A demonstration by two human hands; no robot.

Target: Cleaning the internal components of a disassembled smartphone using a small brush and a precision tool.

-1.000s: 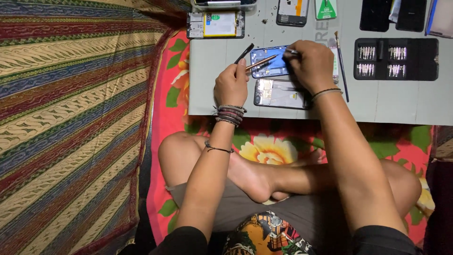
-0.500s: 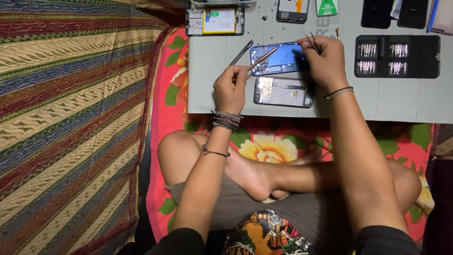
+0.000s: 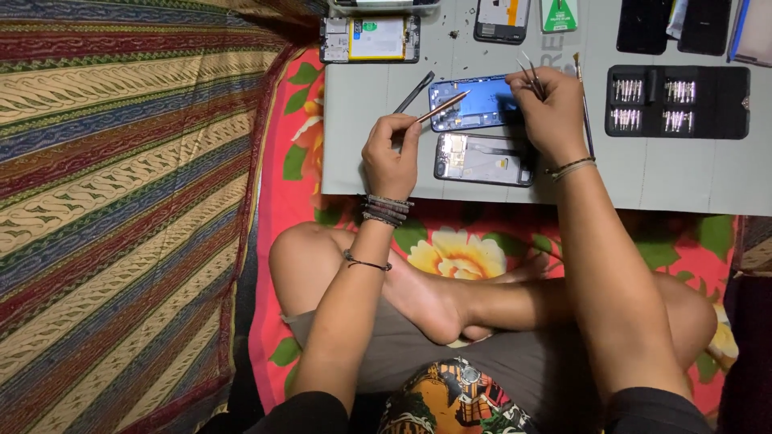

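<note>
left hand (image 3: 392, 157) pinching a thin tool (image 3: 442, 106), right hand (image 3: 551, 108) pinching tweezers (image 3: 528, 75) over blue phone frame (image 3: 474, 104), beside screwdriver-bit case (image 3: 677, 101)

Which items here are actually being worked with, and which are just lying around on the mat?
In use:
left hand holding a thin copper-coloured tool
right hand holding tweezers
blue phone frame, under both tools

Lying about:
grey phone frame
dark spudger
bit case
phone with yellow battery
brush
</note>
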